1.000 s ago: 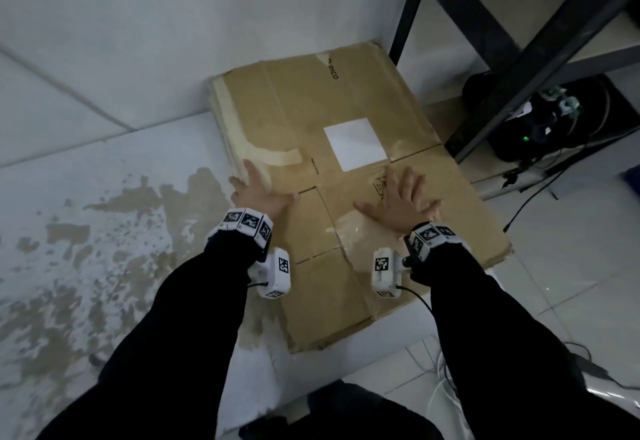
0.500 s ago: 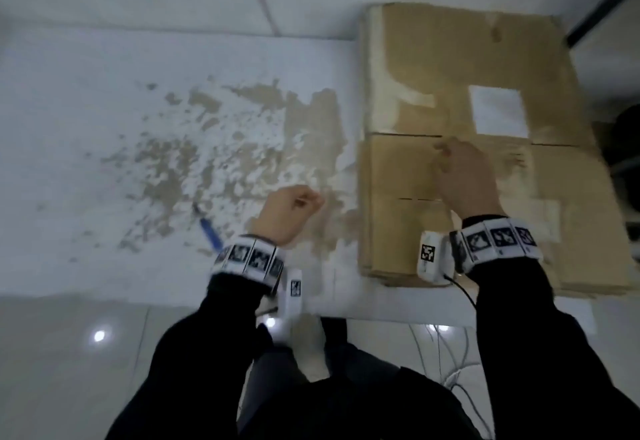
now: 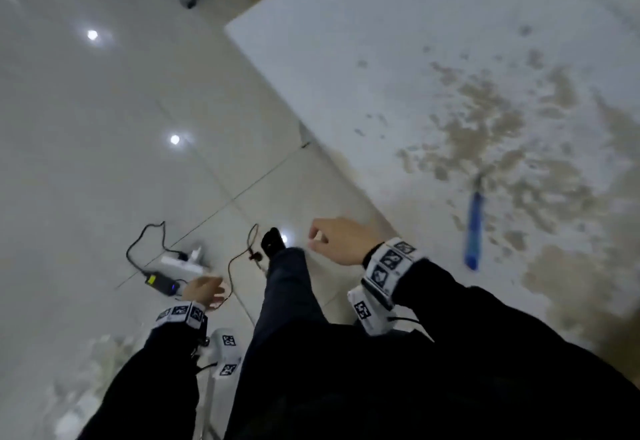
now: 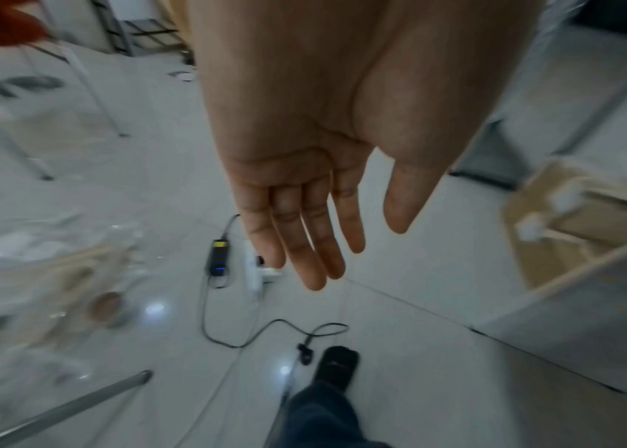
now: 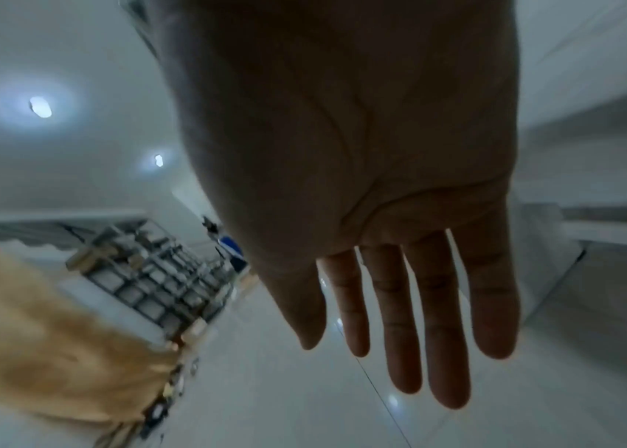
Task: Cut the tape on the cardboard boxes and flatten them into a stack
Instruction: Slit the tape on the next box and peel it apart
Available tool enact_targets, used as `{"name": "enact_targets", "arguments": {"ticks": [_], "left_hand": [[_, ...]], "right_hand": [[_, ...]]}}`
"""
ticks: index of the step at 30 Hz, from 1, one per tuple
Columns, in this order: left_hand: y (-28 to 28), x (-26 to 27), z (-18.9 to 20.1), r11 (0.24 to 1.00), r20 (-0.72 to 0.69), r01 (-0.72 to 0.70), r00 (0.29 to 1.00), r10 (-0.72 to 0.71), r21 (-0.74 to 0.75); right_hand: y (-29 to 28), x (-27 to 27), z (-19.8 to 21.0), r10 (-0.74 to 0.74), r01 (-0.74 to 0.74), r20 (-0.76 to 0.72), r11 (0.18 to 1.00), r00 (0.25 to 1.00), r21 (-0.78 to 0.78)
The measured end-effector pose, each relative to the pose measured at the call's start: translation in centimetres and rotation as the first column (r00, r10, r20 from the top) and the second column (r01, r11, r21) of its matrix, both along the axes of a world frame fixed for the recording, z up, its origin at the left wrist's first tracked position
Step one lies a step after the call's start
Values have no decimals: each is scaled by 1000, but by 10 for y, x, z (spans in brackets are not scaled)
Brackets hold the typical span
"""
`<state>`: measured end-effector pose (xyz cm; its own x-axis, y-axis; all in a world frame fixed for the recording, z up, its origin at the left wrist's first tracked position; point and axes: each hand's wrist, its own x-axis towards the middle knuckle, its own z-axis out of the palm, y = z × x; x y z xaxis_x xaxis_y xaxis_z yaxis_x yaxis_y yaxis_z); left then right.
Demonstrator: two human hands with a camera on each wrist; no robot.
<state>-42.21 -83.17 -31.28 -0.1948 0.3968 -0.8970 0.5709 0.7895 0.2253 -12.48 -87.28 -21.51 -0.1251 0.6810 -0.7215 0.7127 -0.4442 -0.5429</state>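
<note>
Both hands are empty and away from any cardboard. My left hand (image 3: 204,290) hangs over the tiled floor, and the left wrist view shows that hand (image 4: 316,242) with straight fingers. My right hand (image 3: 337,240) is in the air by the edge of the white stained surface (image 3: 398,59); its fingers (image 5: 404,318) are straight and spread. A blue cutter (image 3: 472,228) lies on that surface, to the right of the right hand. A cardboard box (image 4: 572,218) with white tape stands on the floor beyond the surface's corner. Blurred brown cardboard (image 5: 36,333) shows in the right wrist view.
A power strip and a black adapter (image 3: 166,282) with looping cables lie on the floor just past my left hand. My leg and dark shoe (image 3: 273,242) stand between the hands. Metal shelving (image 5: 158,272) stands further off. A metal leg (image 4: 63,409) crosses the floor low left.
Both hands have left the flattened cardboard stack and now hang empty over the floor. The view has swung left, so the stack is out of sight.
</note>
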Motion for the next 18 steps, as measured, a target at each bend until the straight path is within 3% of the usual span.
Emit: {"name": "enact_targets", "arguments": {"ticks": [2,4,9,12,14,16,18], "left_hand": [[23,-45,-7,992,-60,-89,995,83,-94],[48,-76,-7,981,-102,-128,988,114,-144],[133,-101,-3,993,-52,-102,994,99,-64],[195,-104,-12,965,39,-238,969,244,-111],[239,-98,-16,952,55,-283,955,290,-114],[285,-84,-14,960,50,-268,961,272,-79],[333,-71,-12,981,58,-191,979,193,-36]], "right_hand": [[51,-34,-23,72,-70,17,992,997,-105],[94,-57,-45,35,-27,44,987,998,-156],[169,-70,-94,-12,64,162,946,987,-318],[204,-63,-112,-194,243,168,902,967,-357],[232,-59,-123,-385,420,168,817,908,-394],[270,-58,-132,-578,582,151,700,802,-413],[322,-59,-138,-674,649,113,631,730,-425]]}}
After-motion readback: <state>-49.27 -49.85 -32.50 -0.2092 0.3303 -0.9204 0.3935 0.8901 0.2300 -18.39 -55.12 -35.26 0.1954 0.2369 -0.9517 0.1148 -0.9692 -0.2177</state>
